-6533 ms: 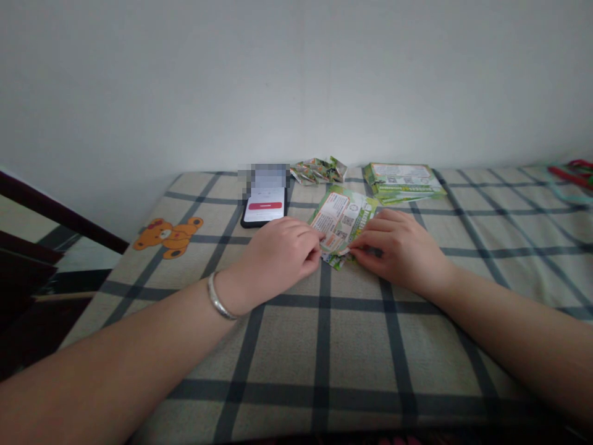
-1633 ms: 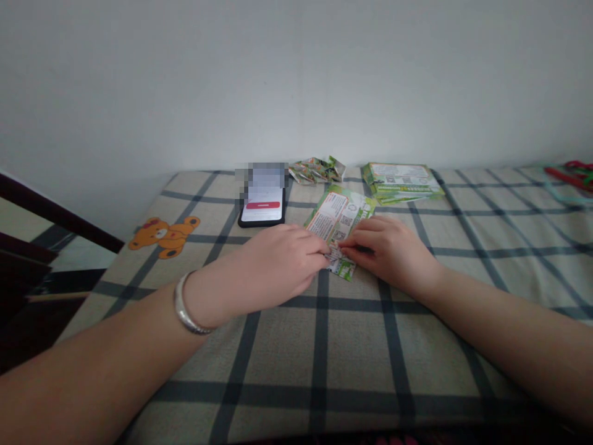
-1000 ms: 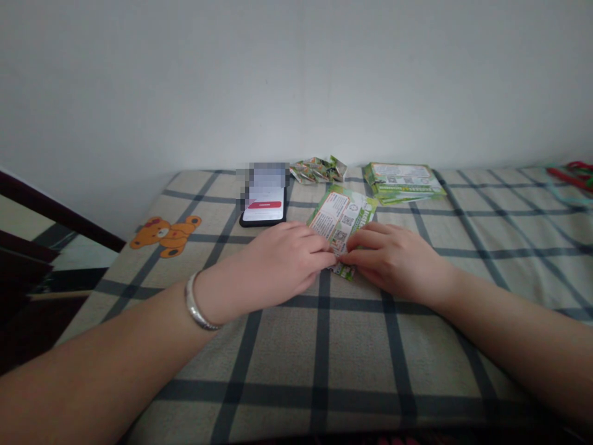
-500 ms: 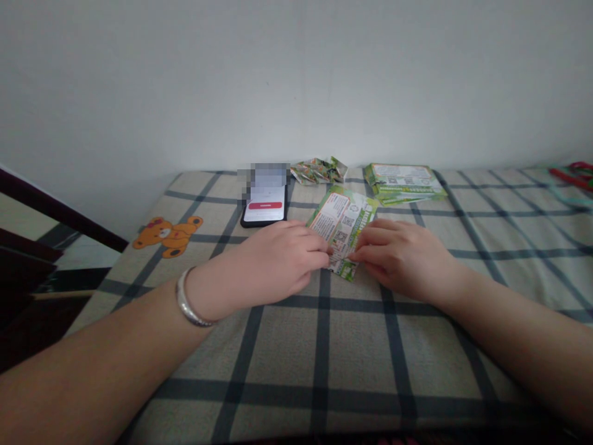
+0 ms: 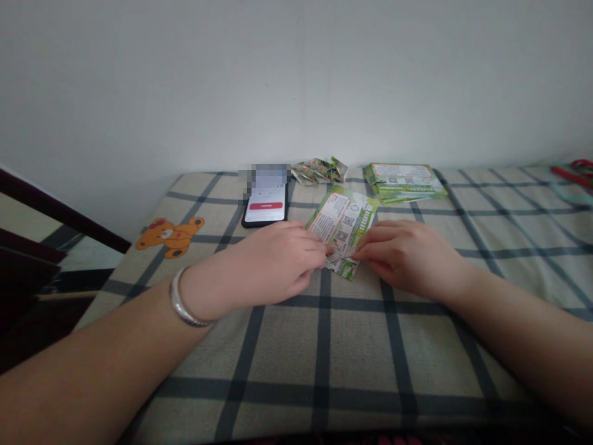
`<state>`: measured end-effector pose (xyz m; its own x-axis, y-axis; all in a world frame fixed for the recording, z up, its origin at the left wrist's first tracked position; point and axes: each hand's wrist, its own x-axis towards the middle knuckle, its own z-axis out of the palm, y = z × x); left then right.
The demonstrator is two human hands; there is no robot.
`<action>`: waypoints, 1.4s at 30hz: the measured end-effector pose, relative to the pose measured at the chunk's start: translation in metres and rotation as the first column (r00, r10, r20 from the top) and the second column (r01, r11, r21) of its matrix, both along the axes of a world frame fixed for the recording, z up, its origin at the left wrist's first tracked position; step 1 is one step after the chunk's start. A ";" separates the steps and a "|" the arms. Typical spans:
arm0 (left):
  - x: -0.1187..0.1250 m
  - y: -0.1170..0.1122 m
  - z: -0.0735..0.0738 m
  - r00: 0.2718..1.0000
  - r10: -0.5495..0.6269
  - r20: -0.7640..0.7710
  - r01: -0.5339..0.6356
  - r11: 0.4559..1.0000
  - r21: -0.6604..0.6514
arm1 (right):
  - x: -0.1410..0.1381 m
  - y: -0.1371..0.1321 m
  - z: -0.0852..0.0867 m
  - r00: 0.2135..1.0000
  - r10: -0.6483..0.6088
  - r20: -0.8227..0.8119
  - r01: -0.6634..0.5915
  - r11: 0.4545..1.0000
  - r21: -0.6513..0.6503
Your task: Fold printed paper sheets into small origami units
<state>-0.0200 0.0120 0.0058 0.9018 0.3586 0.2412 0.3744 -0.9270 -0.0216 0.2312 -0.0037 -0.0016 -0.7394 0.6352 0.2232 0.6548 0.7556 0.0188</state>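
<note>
Between my hands lies a green and white printed card (image 5: 341, 230) with QR codes, tilted on the checked cloth. My left hand (image 5: 282, 262), with a silver bangle (image 5: 181, 303) at the wrist, has its bent fingers closed at the card's lower left edge. At the lower right edge, my right hand (image 5: 403, 259) pinches the card between thumb and fingers. A crease or fold line runs across the card's lower part. Behind it, against the wall, is a small pile of folded printed paper pieces (image 5: 319, 171).
A stack of similar cards (image 5: 405, 182) sits at the back right. A phone (image 5: 265, 204) with a lit screen lies behind my left hand. A bear-shaped sticker (image 5: 170, 237) is at the left. Red and pale green items (image 5: 574, 176) lie far right. The wall (image 5: 296, 80) borders the back edge.
Both hands stay at the card with very little movement; my right fingers have shifted slightly along its right edge. The view has moved slightly.
</note>
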 end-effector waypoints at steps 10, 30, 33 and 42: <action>0.002 0.000 0.000 0.994 -0.004 -0.108 0.003 1.000 -0.005 | 0.005 0.002 0.002 1.000 -0.018 -0.020 0.017 1.000 -0.016; 0.006 0.005 -0.019 0.994 0.062 0.090 -0.060 0.998 -0.020 | 0.015 0.025 -0.008 0.949 -0.019 -0.314 -0.087 0.944 -0.319; 0.007 0.004 -0.022 0.995 0.046 0.086 -0.052 0.996 0.076 | 0.010 0.023 -0.005 0.972 0.034 -0.231 -0.083 0.976 -0.203; 0.009 0.002 -0.022 0.978 0.157 0.139 -0.152 0.987 -0.046 | 0.006 0.018 -0.008 0.992 -0.011 -0.127 0.006 0.999 -0.037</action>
